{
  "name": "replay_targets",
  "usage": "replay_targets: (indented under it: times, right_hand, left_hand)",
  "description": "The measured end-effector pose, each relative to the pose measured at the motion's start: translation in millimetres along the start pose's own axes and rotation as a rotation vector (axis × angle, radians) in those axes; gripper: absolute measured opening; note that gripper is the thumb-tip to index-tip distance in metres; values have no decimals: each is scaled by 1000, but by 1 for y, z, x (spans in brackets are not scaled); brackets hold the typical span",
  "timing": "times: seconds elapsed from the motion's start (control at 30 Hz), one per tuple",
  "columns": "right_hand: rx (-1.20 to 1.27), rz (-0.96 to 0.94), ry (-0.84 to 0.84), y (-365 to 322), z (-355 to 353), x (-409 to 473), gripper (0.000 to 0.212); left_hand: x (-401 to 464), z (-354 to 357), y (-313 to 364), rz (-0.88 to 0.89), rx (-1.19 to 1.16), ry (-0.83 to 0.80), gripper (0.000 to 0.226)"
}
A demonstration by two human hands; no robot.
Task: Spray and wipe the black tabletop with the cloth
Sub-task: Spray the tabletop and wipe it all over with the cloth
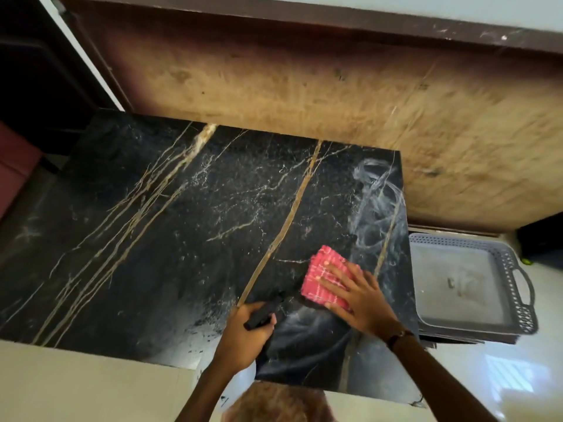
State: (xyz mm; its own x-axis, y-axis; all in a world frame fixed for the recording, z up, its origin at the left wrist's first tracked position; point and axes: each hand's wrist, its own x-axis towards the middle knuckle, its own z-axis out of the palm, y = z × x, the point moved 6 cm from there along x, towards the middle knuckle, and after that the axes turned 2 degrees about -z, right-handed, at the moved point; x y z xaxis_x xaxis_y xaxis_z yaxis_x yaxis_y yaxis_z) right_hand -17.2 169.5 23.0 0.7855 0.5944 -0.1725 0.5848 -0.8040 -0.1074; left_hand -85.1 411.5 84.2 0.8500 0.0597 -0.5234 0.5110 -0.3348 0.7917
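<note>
The cloth (327, 277) (pink with a pale check, folded to a pad) lies flat on the black desk (182, 226), towards its near right corner. The right hand (359, 296) presses on the cloth from above, fingers (332, 271) straight and spread across the fabric, palm over its near right edge. Pale, smeared streaks (377, 202) mark the desk surface beyond the cloth, along the right edge.

The left hand (243, 333) sits just left of the cloth, near the front edge of the desk. Its fingers are curled round the black head of a spray bottle (263, 313), nozzle pointing away over the desk; the bottle body is mostly hidden below the hand.

A grey perforated tray (463, 287) with a handle sits beside the right edge of the desk, at a lower level. A worn brown panel (304, 86) rises behind the desk.
</note>
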Motion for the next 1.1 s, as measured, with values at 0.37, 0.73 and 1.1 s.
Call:
replay_targets:
  times: [0.37, 0.73, 1.1]
  right_hand:
    - [78, 89, -3, -104, 11, 29, 55]
    - [37, 236, -52, -56, 14, -36, 56]
    - [-9, -108, -18, -148, 34, -73, 54]
  left_hand:
    - [-14, -15, -6, 4, -77, 37, 24]
    - [-59, -39, -21, 1, -135, 97, 16]
    - [-83, -39, -23, 28, -161, 82, 9]
